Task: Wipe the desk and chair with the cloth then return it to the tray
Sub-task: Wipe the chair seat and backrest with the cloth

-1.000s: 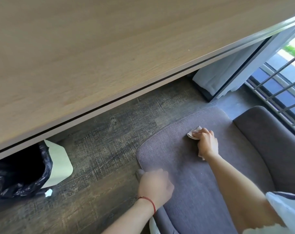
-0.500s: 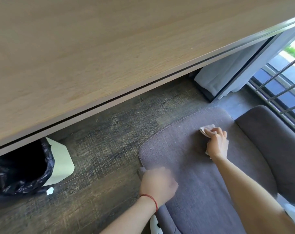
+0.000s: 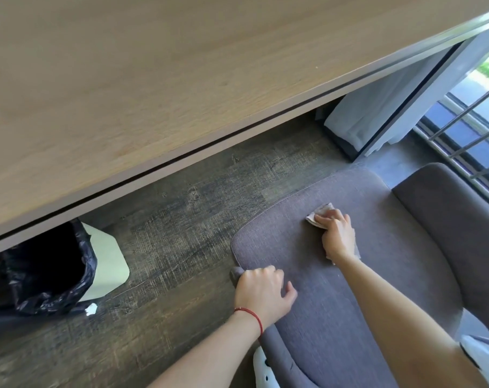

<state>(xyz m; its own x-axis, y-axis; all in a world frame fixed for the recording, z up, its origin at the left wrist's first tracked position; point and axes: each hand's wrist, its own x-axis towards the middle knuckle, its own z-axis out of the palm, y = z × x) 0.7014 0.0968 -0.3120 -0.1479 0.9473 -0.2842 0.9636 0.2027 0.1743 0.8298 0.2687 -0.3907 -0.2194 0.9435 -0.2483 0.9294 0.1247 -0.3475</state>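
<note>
Grey fabric of the chair (image 3: 335, 317) is under both hands. My left hand (image 3: 261, 294) curls over its edge at 7 o'clock. At 1 o'clock my right hand (image 3: 337, 238) presses the crumpled cloth (image 3: 319, 212), fingers closed on it. Beyond lies the wooden desk (image 3: 153, 79).

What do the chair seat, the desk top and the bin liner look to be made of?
Chair seat: grey-brown woven upholstery fabric, matte, with a fine visible weave. Desk top: light wood or wood-look laminate, smooth and satin; the grain shows, but solid or veneer is unclear. Bin liner: thin black plastic film, glossy and crinkled.
</note>
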